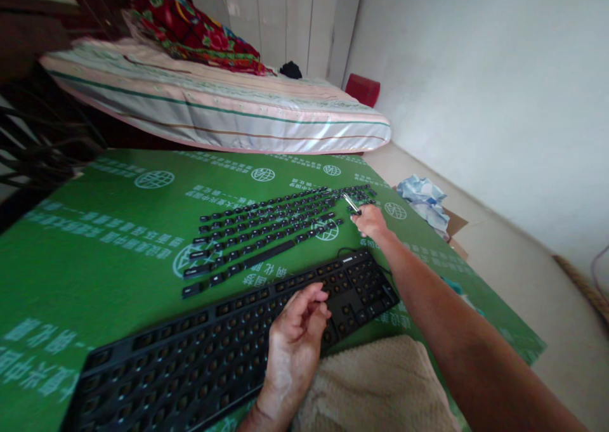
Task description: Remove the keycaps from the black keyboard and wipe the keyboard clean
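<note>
The clothing (375,384) is beige and textured, the left hand (301,327) and right forearm (457,318) bare.

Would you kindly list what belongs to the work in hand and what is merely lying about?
In use: left hand, right hand, silver tool, keyboard, loose keycaps.
Lying about: red patterned blanket, black item, red object, blue-and-white bundle.

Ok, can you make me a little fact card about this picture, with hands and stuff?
Left hand: fingers curled, above the keyboard
Right hand: holding a slim silver tool
Keyboard: black, many bare sockets showing
Keycaps: black, in rows beyond the keyboard
Surface: green sheet with white writing
Behind: bed with a red flowery blanket
</note>
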The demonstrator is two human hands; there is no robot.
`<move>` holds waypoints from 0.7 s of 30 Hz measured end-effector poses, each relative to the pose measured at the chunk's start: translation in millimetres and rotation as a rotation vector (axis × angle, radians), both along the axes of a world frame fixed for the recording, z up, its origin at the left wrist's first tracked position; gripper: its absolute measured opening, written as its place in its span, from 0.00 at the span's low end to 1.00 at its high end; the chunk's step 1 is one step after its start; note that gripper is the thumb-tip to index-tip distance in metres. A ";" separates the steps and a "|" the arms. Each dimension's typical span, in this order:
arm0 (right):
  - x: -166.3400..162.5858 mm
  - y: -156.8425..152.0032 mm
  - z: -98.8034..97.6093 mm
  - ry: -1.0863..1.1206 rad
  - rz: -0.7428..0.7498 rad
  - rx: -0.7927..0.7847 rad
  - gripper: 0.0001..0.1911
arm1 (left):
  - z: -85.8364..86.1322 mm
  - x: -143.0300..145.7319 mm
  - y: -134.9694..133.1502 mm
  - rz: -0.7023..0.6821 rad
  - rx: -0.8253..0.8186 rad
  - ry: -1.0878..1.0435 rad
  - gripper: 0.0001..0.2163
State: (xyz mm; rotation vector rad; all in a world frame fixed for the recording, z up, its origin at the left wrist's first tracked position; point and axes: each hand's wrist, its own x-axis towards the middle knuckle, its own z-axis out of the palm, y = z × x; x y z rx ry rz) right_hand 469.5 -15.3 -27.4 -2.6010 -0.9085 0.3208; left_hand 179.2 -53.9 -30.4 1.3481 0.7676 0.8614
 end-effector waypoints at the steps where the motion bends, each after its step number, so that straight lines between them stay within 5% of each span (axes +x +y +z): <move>1: 0.4 -0.6 0.0 -0.005 -0.003 0.003 0.11 | 0.3 0.2 0.0 0.004 0.000 -0.004 0.12; 13: -19.6 -34.5 28.4 -0.056 0.060 0.135 0.25 | 1.6 1.1 -0.4 -0.015 -0.037 -0.008 0.12; 21: -55.8 -88.4 54.2 -0.195 0.041 0.308 0.26 | -2.8 0.1 -0.6 -0.020 0.143 0.004 0.13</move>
